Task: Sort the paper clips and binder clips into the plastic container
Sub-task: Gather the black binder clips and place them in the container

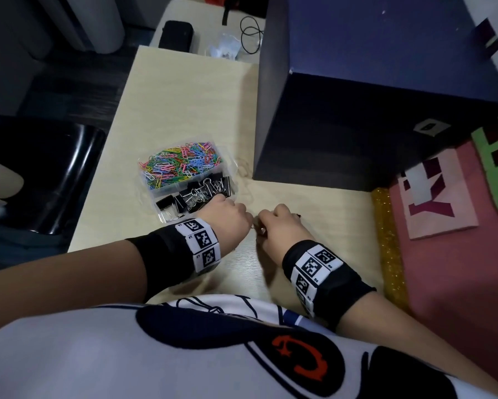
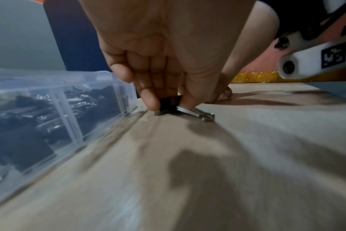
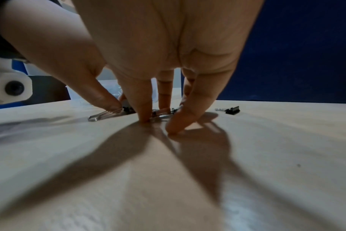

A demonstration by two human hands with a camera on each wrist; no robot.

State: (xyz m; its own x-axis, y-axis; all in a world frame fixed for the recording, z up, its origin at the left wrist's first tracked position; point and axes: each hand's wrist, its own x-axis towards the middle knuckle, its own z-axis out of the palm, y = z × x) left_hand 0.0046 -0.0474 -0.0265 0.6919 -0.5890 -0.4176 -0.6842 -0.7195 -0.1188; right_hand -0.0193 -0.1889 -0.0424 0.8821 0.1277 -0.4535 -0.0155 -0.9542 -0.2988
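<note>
Nearest, both hands work low on the pale table (image 1: 184, 110), side by side and almost touching. The left hand (image 1: 227, 218) has its grip closed on a black binder clip (image 2: 169, 102), index finger and thumb pinching the black body while the steel handle pokes out flat along the table. The right hand (image 1: 282, 226) stands on spread fingertips (image 3: 144, 115) over a couple more binder clips (image 3: 126, 109); whether its grip has closed on one or only presses on them, I cannot tell.

To do this pick-up well, I would judge it best to take each clip by its black body, not the loose wire handles, and lift straight up before carrying it across. Another small binder clip (image 3: 232, 110) lies apart, further out to the right, and should not be forgotten.

Just beyond the left hand sits the plastic container (image 1: 153, 188), open. Its near compartment already holds black binder clips, its far one coloured paper clips (image 1: 178, 165), so the carry is short and goes to the near side. Behind stands a dark blue box (image 1: 357, 110).
</note>
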